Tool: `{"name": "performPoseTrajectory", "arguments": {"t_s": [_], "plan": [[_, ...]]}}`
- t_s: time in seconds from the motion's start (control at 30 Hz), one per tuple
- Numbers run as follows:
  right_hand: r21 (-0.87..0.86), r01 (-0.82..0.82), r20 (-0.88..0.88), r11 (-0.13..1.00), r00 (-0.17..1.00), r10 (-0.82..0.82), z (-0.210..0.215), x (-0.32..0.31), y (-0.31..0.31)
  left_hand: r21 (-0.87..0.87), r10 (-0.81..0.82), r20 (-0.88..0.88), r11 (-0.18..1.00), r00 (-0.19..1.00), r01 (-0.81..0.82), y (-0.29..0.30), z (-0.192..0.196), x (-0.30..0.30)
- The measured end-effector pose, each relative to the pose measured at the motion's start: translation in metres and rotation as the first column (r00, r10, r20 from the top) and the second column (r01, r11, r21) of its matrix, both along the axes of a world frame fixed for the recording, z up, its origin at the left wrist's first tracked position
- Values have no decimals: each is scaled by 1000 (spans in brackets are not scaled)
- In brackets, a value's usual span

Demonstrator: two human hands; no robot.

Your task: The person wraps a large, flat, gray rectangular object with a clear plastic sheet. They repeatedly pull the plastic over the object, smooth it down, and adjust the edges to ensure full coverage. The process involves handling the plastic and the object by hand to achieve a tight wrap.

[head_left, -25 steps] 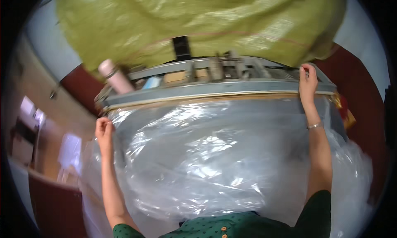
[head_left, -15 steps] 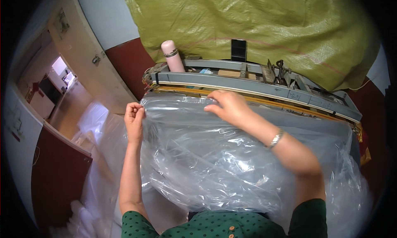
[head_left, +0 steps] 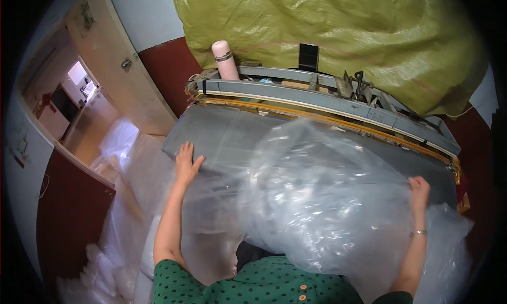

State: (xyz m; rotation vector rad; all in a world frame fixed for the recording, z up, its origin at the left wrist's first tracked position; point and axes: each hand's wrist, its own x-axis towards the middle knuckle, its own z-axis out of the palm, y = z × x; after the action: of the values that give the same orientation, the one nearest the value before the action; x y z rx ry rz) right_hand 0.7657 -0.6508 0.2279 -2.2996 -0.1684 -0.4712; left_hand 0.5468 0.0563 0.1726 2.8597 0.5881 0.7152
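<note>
We had our right hand (head_left: 420, 192) clenched on the clear crumpled plastic sheet (head_left: 317, 203), which billowed over the flat grey tabletop (head_left: 222, 125). Our left hand (head_left: 186, 168), fingers spread, gripped nothing near the tabletop's left side. Beyond stood a grey metal rail (head_left: 296, 94), pink cylindrical bottle (head_left: 227, 66).

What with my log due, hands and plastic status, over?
Right hand pinching plastic; left hand open. Plastic crumpled over grey surface. Pink bottle clear of it.

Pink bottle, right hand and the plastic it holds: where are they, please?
Pink bottle (head_left: 228, 67): head view, on its body below the band.
Right hand (head_left: 420, 191): head view, on its back.
Plastic (head_left: 319, 198): head view, middle of the crumpled sheet.
</note>
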Motion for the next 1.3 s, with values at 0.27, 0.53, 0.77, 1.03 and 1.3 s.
{"name": "performPoseTrajectory", "arguments": {"t_s": [0.27, 0.53, 0.77, 1.03, 1.3], "plan": [[-448, 629, 16, 635, 716, -698, -30, -12, -256, -182, -379, -24, 911, 925, 369, -114, 56, 7], [-604, 608, 102, 515, 700, -707, -41, 47, -283, -115, -181, -169, 980, 969, 163, -57, 16, 59], [-466, 668, 72, 580, 682, -728, -35, 66, -194, -21, 79, 15, 997, 997, -79, -25, 21, 123], [-501, 694, 90, 517, 636, -766, -29, 52, -200, -695, -253, 451, 502, 856, 515, -188, 83, 44], [-463, 665, 56, 586, 682, -729, -25, 56, -188, -800, -645, -213, 547, 734, 249, -321, -29, -69]]}}
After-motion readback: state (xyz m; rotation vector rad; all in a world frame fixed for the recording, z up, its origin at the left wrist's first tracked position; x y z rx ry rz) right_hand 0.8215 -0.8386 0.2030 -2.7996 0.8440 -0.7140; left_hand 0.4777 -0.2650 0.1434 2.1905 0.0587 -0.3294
